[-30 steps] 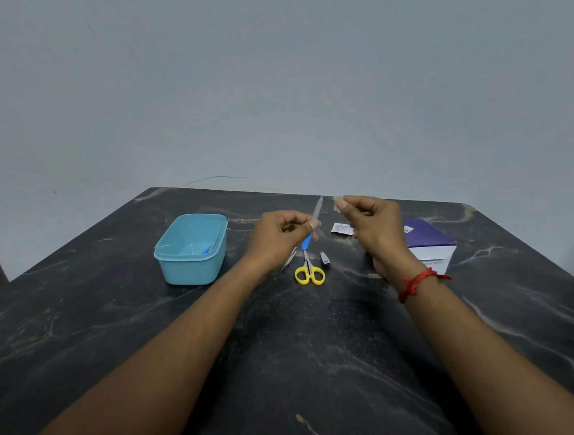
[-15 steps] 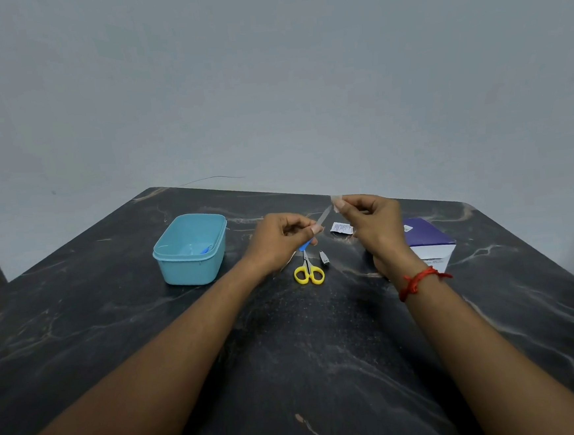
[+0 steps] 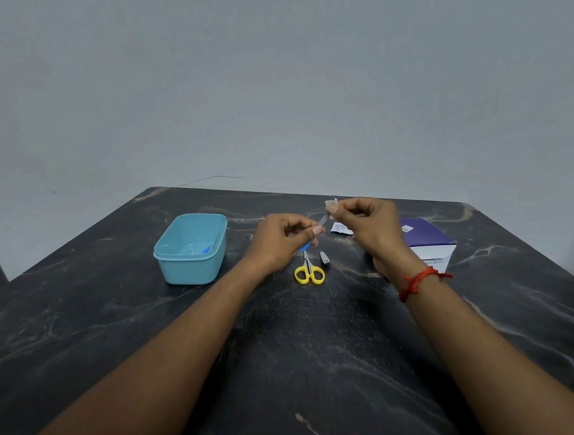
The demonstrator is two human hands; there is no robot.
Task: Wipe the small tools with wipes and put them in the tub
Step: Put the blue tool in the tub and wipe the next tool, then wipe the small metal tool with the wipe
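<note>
Both hands work a blue-handled tool above the table, right of the tub.
The left hand (image 3: 280, 242) has its fingers curled round the blue-handled tool (image 3: 304, 247), while the right hand (image 3: 369, 228) pinches a wipe (image 3: 331, 206) on the far end of its blade. Below them, right of the tub (image 3: 190, 271), lie yellow scissors (image 3: 309, 273) and, just beside them, a nail clipper (image 3: 324, 258). Farther right of the tub are a sachet (image 3: 340, 228) and a purple box (image 3: 424, 237). A small blue item (image 3: 206, 248) lies inside the tub.
</note>
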